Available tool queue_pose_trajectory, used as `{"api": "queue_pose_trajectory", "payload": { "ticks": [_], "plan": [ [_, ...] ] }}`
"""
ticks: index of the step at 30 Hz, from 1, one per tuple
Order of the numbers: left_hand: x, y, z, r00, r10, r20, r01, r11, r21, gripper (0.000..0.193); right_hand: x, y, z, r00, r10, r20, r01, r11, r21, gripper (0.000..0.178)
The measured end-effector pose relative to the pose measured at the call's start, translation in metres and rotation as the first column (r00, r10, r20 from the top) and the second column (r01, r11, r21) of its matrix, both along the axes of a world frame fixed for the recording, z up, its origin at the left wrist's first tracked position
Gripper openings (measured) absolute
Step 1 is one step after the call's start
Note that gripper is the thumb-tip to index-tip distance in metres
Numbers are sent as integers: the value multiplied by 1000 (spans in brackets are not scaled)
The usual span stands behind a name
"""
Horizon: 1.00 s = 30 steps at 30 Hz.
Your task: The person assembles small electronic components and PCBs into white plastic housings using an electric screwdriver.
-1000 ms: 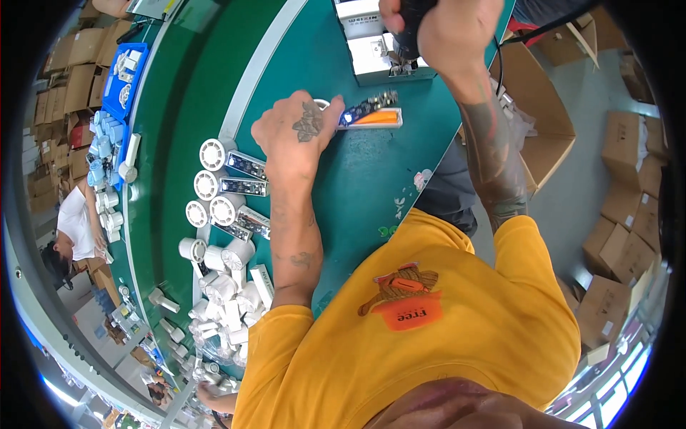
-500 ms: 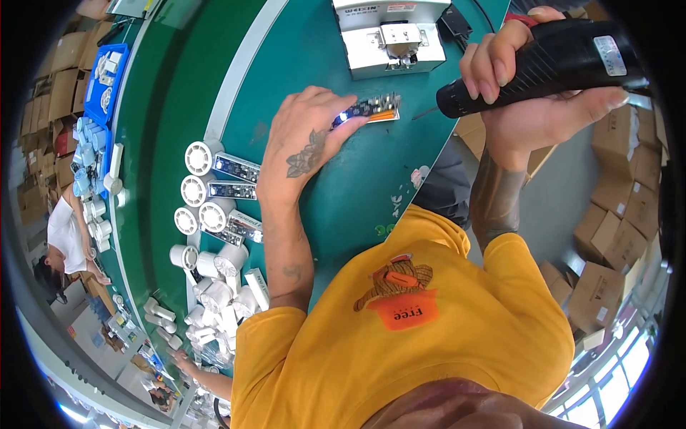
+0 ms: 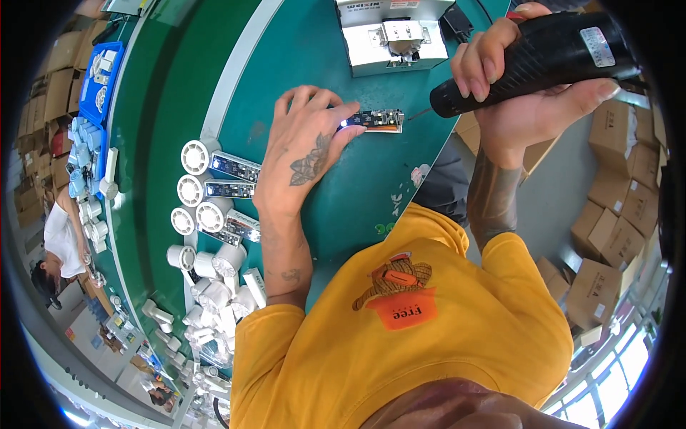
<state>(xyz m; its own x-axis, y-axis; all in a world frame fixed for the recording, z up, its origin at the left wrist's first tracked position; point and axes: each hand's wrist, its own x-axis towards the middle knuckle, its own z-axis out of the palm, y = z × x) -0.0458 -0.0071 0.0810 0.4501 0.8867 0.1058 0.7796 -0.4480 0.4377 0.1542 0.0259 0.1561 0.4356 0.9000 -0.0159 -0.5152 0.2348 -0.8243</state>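
My left hand (image 3: 304, 139) pinches a narrow circuit board (image 3: 379, 119) between thumb and forefinger over the green table. A small white light glows on the board beside the fingertips, and orange wire and a pale edge show below it. In my right hand (image 3: 511, 118) is a black electric screwdriver (image 3: 554, 57), gripped around its body. Its thin bit points left, close to the board's right end; whether they touch I cannot tell. Left of my left forearm lie several white handheld-fan bodies with round grilles (image 3: 196, 157), their handles open on circuit boards (image 3: 232, 189).
A silver metal screw feeder (image 3: 396, 61) stands at the table's far side. Nearer on the left is a pile of white fan parts (image 3: 221, 286). Blue bins (image 3: 100, 89) line the far left bench, where a co-worker (image 3: 63, 236) handles something. Cardboard boxes (image 3: 607, 229) are stacked at right.
The board has shifted slightly right and lies more level. The screwdriver has moved a little left, its bit nearer the board. A co-worker's arm at lower left has gone from the pile.
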Motion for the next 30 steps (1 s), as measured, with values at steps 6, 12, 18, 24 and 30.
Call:
{"api": "queue_pose_trajectory", "payload": {
  "ticks": [6,12,18,24,30],
  "plan": [
    [-5,5,-12,999,-28,28,28,1000,3,31,11,4,-22,945,264,-196,-196,931,308,87],
    [-6,3,-8,997,-49,55,51,998,-39,31,32,9,-38,976,216,26,-216,952,215,99],
    [5,-4,-9,1000,6,-19,-7,1000,-17,30,20,1,-26,928,241,282,-314,916,249,100],
    [13,-5,-11,1000,19,-20,-18,997,70,31,-2,-5,-28,883,293,-366,-163,923,347,96],
    [18,-9,-13,1000,30,2,-30,998,62,30,-15,23,-50,464,839,-283,-13,326,945,97]
  ]
}}
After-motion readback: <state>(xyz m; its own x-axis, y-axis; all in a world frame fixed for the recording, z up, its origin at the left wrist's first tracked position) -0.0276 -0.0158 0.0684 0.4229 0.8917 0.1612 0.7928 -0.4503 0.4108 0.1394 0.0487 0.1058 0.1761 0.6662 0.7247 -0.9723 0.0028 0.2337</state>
